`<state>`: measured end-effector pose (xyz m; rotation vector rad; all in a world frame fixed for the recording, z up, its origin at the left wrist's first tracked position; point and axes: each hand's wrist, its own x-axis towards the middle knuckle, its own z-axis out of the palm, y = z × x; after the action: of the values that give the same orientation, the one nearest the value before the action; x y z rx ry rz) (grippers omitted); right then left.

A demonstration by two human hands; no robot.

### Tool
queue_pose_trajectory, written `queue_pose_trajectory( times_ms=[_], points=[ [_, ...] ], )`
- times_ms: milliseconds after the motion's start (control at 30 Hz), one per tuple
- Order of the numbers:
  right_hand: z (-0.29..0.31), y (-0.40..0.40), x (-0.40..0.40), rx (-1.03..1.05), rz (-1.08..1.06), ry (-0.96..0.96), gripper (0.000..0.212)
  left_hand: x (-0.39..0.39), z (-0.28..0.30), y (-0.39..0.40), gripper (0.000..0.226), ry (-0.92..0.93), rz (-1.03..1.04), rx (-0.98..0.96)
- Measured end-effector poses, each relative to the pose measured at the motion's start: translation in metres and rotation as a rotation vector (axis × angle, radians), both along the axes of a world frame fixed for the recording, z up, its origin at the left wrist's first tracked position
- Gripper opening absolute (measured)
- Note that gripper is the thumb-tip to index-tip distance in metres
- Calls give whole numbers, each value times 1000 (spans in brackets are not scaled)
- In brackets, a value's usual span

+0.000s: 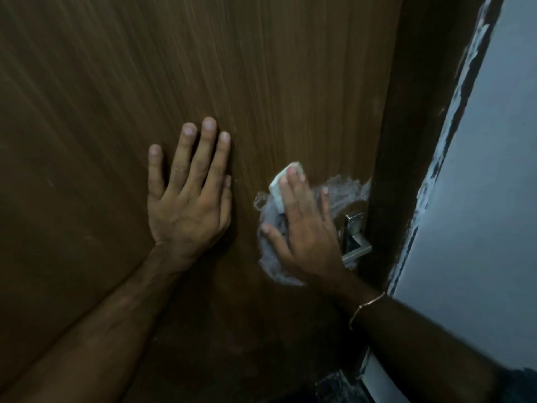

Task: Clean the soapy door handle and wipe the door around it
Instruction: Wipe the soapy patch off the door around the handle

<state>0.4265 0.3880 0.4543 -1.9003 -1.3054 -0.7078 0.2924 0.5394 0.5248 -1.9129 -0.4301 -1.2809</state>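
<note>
A brown wood-grain door (261, 68) fills the view. A square metal handle (356, 242) is mounted near its right edge. White soapy foam (345, 190) is smeared on the door above and to the left of the handle. My right hand (302, 228) presses a pale folded cloth or sponge (280, 187) flat against the door over the foam, fingers straight, just left of the handle. Further left, my left hand (189, 196) lies flat on the bare door with fingers spread.
A dark door frame (406, 170) runs down the right of the door. Beyond it is a grey-blue wall (479, 199) with rough paint along its edge. A white pipe or strip (377, 379) shows at the bottom right.
</note>
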Motion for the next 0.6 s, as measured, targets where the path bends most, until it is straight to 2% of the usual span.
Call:
queue_pose_trajectory(
  times_ms=[100,233,433,600],
  points=[
    [11,15,-7,59,22,22,80,0,1,-1,61,-3,-12,12],
    [-13,11,-20,-93,44,-161,80,-1,1,-3,61,3,1,2],
    [-3,14,-7,25,-14,-72,81,0,0,-1,63,1,8,4],
    [-24,8,-22,-145,81,-103,82,-1,-2,-2,63,-10,15,-12]
  ],
)
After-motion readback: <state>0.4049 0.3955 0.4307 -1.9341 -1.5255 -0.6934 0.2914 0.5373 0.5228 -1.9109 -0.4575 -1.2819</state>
